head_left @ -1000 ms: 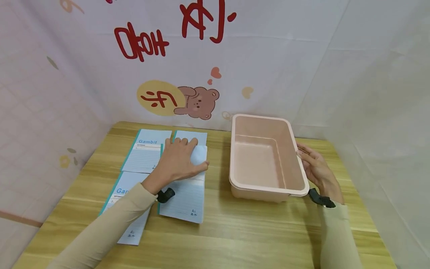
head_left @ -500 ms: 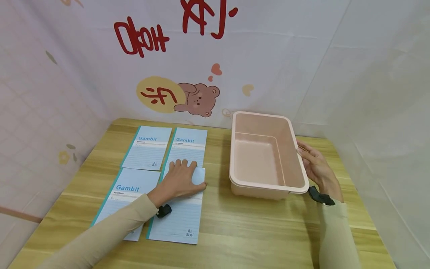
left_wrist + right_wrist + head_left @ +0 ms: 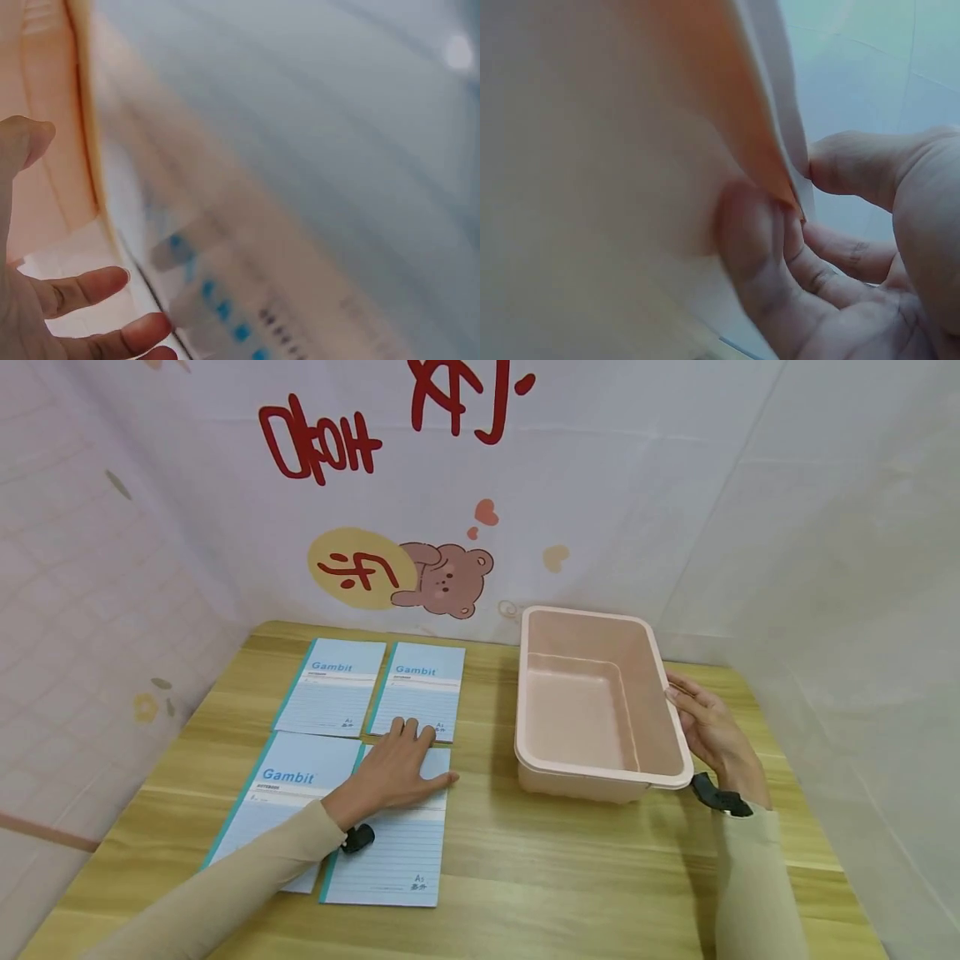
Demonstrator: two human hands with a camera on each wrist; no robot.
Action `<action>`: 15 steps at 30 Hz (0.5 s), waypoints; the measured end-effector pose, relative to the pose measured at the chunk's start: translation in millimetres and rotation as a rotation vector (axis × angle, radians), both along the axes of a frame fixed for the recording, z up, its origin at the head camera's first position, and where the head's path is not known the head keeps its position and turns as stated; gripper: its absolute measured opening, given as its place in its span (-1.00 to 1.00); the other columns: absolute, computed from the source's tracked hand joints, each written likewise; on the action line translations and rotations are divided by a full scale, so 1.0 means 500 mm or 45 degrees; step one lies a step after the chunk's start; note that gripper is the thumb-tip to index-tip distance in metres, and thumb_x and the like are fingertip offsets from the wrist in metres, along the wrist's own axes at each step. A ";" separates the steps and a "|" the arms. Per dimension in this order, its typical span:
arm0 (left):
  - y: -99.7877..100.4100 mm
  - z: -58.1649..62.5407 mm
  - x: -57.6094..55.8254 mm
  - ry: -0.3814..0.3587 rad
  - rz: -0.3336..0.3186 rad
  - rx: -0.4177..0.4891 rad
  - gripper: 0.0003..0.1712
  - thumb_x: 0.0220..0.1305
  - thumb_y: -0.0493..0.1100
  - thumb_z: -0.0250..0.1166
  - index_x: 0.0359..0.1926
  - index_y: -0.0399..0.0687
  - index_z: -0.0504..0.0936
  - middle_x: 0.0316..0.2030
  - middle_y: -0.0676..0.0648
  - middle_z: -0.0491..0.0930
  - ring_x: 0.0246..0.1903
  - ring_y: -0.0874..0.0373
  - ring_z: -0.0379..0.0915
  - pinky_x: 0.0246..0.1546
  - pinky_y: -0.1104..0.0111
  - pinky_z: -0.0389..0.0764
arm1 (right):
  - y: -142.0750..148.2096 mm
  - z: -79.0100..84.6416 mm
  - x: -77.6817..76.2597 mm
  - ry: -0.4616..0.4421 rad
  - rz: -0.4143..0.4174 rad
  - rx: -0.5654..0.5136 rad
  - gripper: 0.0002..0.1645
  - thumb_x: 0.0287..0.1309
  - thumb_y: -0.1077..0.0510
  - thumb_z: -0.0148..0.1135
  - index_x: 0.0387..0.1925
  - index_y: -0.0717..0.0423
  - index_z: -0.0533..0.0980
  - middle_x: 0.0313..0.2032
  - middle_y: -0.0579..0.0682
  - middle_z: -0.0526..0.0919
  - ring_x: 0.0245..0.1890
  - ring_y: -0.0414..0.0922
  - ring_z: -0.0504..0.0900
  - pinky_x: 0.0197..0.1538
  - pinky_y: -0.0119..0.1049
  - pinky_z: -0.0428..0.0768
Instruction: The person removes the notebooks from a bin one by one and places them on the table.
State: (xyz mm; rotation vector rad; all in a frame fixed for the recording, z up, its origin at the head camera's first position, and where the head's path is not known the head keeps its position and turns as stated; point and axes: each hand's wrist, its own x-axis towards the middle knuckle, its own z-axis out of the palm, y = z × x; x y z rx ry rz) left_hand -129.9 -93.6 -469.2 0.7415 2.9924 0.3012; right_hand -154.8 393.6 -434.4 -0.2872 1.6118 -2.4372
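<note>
Several light-blue "Gambit" notebooks lie face up on the wooden table in two rows. Over the front right notebook (image 3: 401,860) my left hand (image 3: 393,772) is spread, fingers near its top edge and thumb at its right side. In the left wrist view, the thumb (image 3: 30,142) stands well apart from the fingers (image 3: 90,292), beside the blurred notebook (image 3: 315,180). My right hand (image 3: 712,731) holds the right rim of a pale pink plastic bin (image 3: 528,693). In the right wrist view, thumb and fingers (image 3: 757,240) pinch the bin's edge (image 3: 761,112).
Behind the left hand lies the back right notebook (image 3: 420,689), with the back left notebook (image 3: 333,685) beside it. The front left notebook (image 3: 277,793) is partly under the left forearm. A printed cloth wall (image 3: 622,502) closes off the table's back.
My left hand has drawn its notebook toward the front, off the back right one, and laid it flat in the front row. The right hand keeps its hold on the bin.
</note>
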 end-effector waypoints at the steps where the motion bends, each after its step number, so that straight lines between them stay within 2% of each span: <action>1: 0.000 0.002 -0.002 0.002 -0.008 0.014 -0.16 0.24 0.50 0.23 0.13 -0.14 0.53 -0.16 -0.17 0.45 -0.17 -0.02 0.24 -0.23 0.22 0.45 | 0.002 0.001 0.003 -0.001 -0.023 0.030 -0.57 0.57 0.34 -0.13 0.33 0.08 0.39 0.03 -0.03 0.71 -0.06 -0.19 0.75 -0.10 -0.37 0.71; 3: -0.002 0.010 -0.007 0.003 -0.014 0.044 -0.20 0.26 0.46 0.25 0.13 -0.12 0.52 -0.15 -0.15 0.45 -0.17 0.00 0.24 -0.24 0.22 0.44 | 0.005 0.004 0.008 0.000 -0.076 0.098 -0.58 0.55 0.33 -0.08 0.33 0.06 0.41 -0.01 -0.07 0.72 -0.11 -0.22 0.74 -0.14 -0.39 0.70; 7: -0.019 0.036 -0.025 0.019 0.032 0.126 -0.21 0.28 0.40 0.29 0.21 -0.14 0.51 -0.12 -0.14 0.43 -0.13 -0.01 0.26 -0.17 0.16 0.43 | 0.008 0.011 0.018 0.044 -0.186 0.375 -0.50 0.53 0.20 0.05 0.42 0.05 0.36 -0.03 -0.15 0.68 -0.15 -0.29 0.70 -0.17 -0.44 0.69; 9: -0.034 0.051 -0.036 0.035 0.082 0.168 -0.19 0.29 0.38 0.29 0.25 -0.15 0.48 -0.06 -0.17 0.44 -0.05 -0.06 0.29 -0.10 0.10 0.45 | 0.007 0.015 0.023 0.082 -0.263 0.590 -0.43 0.52 0.09 0.09 0.47 0.07 0.32 -0.02 -0.18 0.65 -0.13 -0.32 0.67 -0.15 -0.46 0.68; 12: -0.065 0.068 -0.053 0.057 0.167 0.212 -0.15 0.32 0.36 0.27 0.35 -0.15 0.40 0.14 -0.26 0.42 0.15 -0.16 0.28 0.08 -0.07 0.45 | 0.009 0.017 0.029 0.147 -0.373 0.982 -0.35 0.52 -0.06 0.09 0.49 0.07 0.30 0.09 -0.15 0.60 -0.04 -0.31 0.63 -0.08 -0.47 0.66; 13: -0.078 0.072 -0.057 0.067 0.193 0.218 -0.13 0.33 0.36 0.25 0.39 -0.15 0.36 0.20 -0.29 0.40 0.21 -0.20 0.25 0.14 -0.14 0.43 | 0.011 0.016 0.031 0.171 -0.405 1.121 -0.34 0.52 -0.10 0.08 0.49 0.07 0.30 0.15 -0.10 0.58 0.01 -0.27 0.62 -0.04 -0.44 0.65; 15: -0.105 0.075 -0.064 0.088 0.243 0.223 -0.10 0.36 0.36 0.21 0.46 -0.13 0.29 0.32 -0.35 0.32 0.33 -0.29 0.16 0.25 -0.26 0.33 | 0.017 0.011 0.035 0.234 -0.437 1.331 -0.31 0.51 -0.10 0.11 0.50 0.11 0.29 0.28 0.08 0.51 0.17 -0.06 0.56 0.11 -0.21 0.64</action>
